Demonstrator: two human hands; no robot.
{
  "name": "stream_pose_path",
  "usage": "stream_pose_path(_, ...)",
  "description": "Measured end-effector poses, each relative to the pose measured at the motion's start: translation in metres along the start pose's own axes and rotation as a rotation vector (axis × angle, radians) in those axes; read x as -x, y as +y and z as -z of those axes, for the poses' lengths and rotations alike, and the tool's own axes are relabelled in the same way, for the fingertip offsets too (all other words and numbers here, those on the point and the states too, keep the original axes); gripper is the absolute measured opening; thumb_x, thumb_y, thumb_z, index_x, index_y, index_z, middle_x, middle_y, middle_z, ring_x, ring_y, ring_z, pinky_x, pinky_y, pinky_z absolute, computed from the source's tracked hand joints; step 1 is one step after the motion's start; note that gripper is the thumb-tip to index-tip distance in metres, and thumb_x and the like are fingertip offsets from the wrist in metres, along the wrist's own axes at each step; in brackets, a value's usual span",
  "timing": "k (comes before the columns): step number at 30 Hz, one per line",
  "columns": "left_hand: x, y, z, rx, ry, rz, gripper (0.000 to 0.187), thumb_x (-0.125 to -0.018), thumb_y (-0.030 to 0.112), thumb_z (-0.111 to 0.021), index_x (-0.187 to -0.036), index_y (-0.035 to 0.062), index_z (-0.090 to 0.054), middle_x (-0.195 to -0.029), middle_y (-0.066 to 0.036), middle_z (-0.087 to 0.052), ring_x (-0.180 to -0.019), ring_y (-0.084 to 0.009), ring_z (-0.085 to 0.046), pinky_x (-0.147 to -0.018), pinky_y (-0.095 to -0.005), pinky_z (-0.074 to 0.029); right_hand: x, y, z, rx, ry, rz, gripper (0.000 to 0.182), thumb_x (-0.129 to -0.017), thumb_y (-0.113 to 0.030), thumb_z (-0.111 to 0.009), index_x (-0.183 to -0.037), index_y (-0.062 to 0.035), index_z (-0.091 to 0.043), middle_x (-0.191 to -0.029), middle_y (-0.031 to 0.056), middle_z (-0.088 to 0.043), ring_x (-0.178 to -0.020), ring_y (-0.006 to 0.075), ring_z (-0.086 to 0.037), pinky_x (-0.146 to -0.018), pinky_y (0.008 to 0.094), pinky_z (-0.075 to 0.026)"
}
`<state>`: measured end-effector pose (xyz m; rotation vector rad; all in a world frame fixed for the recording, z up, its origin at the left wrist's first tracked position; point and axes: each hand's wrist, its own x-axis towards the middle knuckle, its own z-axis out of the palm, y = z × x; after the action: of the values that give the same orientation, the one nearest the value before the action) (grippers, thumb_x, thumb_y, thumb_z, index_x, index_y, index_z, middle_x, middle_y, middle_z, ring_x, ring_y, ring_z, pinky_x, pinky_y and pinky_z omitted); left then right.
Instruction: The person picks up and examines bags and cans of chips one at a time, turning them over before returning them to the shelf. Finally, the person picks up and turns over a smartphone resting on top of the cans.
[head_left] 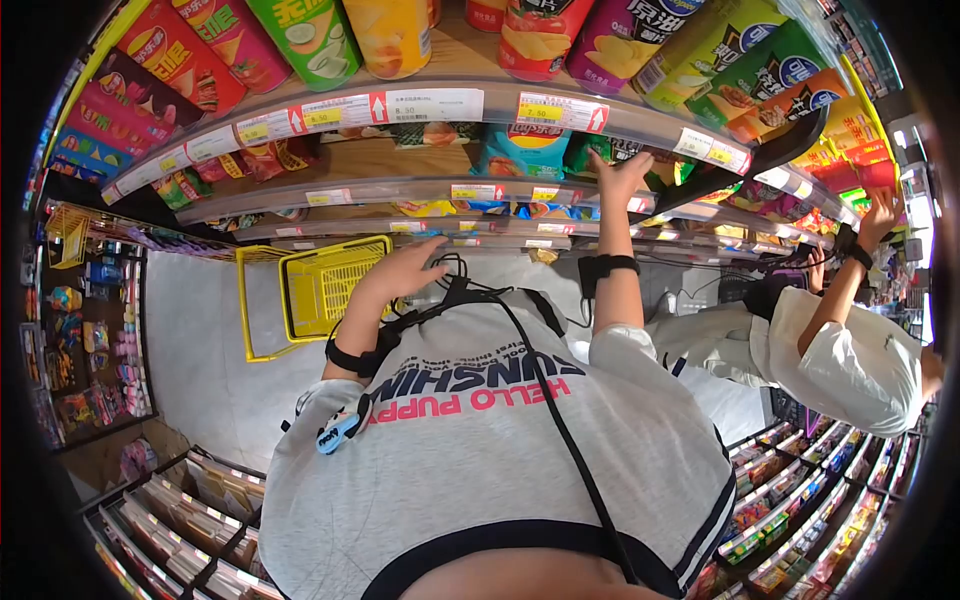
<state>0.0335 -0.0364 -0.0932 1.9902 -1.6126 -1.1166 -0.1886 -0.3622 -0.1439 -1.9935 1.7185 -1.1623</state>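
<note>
My right hand (pixel 622 172) reaches up into the second shelf, its thumb and fingers spread at the front of a dark green snack bag (pixel 584 156). Part of that bag is hidden behind the hand. Just left of it stands a teal bag of chips (pixel 524 150). My left hand (pixel 405 270) hovers at chest height in front of the lower shelves, fingers loosely apart and holding nothing. Black straps circle both my forearms, and a black cable (pixel 545 390) runs down over my grey shirt.
Chip canisters (pixel 305 40) line the top shelf, above price tags (pixel 430 104). A yellow shopping basket (pixel 335 290) is on the left near the floor. At the right another person (pixel 850 350) reaches toward the shelf. Behind me are more racks (pixel 790 500).
</note>
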Motion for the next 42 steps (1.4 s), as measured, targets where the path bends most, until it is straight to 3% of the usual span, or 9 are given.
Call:
stream_pose_path(8,-0.001,0.006,-0.005,0.048,0.063,-0.068,0.055,-0.086,0.033,-0.057,-0.133,0.0089,-0.041,-0.116,-0.021,-0.057,-0.106,-0.0355,-0.055,-0.089,-0.0381,-0.043,0.015,-0.007,0.054,-0.131,0.102,0.229,0.117,-0.056,-0.019,-0.084,-0.142,0.0021,-0.008,-0.126,0.0315,-0.036,-0.117,0.0441,-0.038,-0.098,0.0433,-0.033)
stream_pose_path(12,-0.005,0.011,-0.005,0.06,0.067,-0.09,0.053,-0.086,0.029,-0.058,-0.132,0.009,-0.041,-0.116,-0.021,-0.057,-0.104,-0.035,-0.056,-0.088,-0.0378,-0.044,0.047,-0.008,0.107,-0.088,-0.1,0.401,0.115,-0.05,-0.01,-0.084,-0.142,-0.0021,-0.017,-0.123,0.0244,-0.043,-0.112,0.0414,-0.044,-0.094,0.0432,-0.037)
stream_pose_path(16,-0.005,0.023,-0.006,0.065,0.087,-0.151,0.061,-0.085,0.024,-0.06,-0.138,0.0119,-0.032,-0.121,-0.02,-0.054,-0.106,-0.0344,-0.055,-0.09,-0.0384,-0.043,0.072,-0.012,0.149,-0.294,-0.445,0.341,0.115,-0.049,-0.008,-0.083,-0.142,-0.0013,-0.017,-0.137,0.0209,-0.035,-0.125,0.0316,-0.038,-0.102,0.0377,-0.032)
stream_pose_path(19,0.004,0.057,0.007,0.154,0.109,-0.229,0.077,-0.08,0.019,-0.063,-0.143,0.0141,-0.02,-0.135,-0.021,-0.042,-0.122,-0.0371,-0.043,-0.099,-0.0405,-0.037,0.086,-0.046,0.184,-0.543,-0.745,0.283,0.12,-0.048,-0.006,-0.082,-0.144,-0.0016,-0.012,-0.144,0.0165,-0.028,-0.13,0.0219,-0.032,-0.105,0.0335,-0.027)
stream_pose_path(20,0.007,0.069,0.013,0.201,0.082,-0.306,0.086,-0.077,0.014,-0.066,-0.145,0.0163,-0.013,-0.145,-0.02,-0.026,-0.131,-0.0355,-0.032,-0.104,-0.0398,-0.033,0.087,-0.06,0.195,-0.591,-0.773,0.328,0.121,-0.047,-0.006,-0.082,-0.145,-0.0016,-0.011,-0.144,0.0162,-0.027,-0.13,0.0222,-0.032,-0.106,0.0336,-0.027)
stream_pose_path(22,0.013,0.092,0.018,0.089,0.284,-0.453,0.086,-0.074,0.014,-0.069,-0.143,0.0152,-0.018,-0.146,-0.02,-0.024,-0.13,-0.0382,-0.031,-0.103,-0.0422,-0.032,0.092,-0.067,0.206,-0.758,-0.772,0.437,0.117,-0.052,-0.008,-0.081,-0.145,-0.002,-0.01,-0.144,0.0158,-0.028,-0.13,0.0224,-0.032,-0.106,0.0343,-0.025)
stream_pose_path(29,0.021,0.139,0.038,-0.118,0.869,-1.15,0.085,-0.06,0.02,-0.082,-0.131,0.0252,-0.035,-0.141,-0.017,-0.03,-0.124,-0.0467,-0.035,-0.096,-0.0561,-0.033,0.117,-0.078,0.197,-1.407,-0.764,0.117,0.115,-0.053,-0.008,-0.08,-0.145,-0.0021,-0.011,-0.144,0.0155,-0.029,-0.129,0.0223,-0.032,-0.106,0.0348,-0.025)
stream_pose_path(35,0.05,0.17,0.057,-0.092,1.186,-1.184,0.042,-0.067,0.011,-0.074,-0.106,0.0182,-0.062,-0.128,-0.015,-0.046,-0.11,-0.0426,-0.052,-0.089,-0.0507,-0.042,0.165,-0.083,0.175,-1.474,-0.866,-0.1,0.113,-0.054,-0.007,-0.08,-0.144,-0.0022,-0.013,-0.143,0.0152,-0.029,-0.129,0.0222,-0.033,-0.106,0.0352,-0.026)
stream_pose_path(42,0.063,0.176,0.058,-0.017,1.25,-1.148,0.04,-0.066,0.003,-0.07,-0.105,0.0125,-0.064,-0.122,-0.018,-0.049,-0.108,-0.0439,-0.052,-0.086,-0.0472,-0.047,0.181,-0.093,0.163,-1.588,-0.874,-0.188,0.11,-0.056,-0.007,-0.079,-0.144,-0.0024,-0.014,-0.143,0.0149,-0.03,-0.129,0.0221,-0.034,-0.107,0.0357,-0.026)
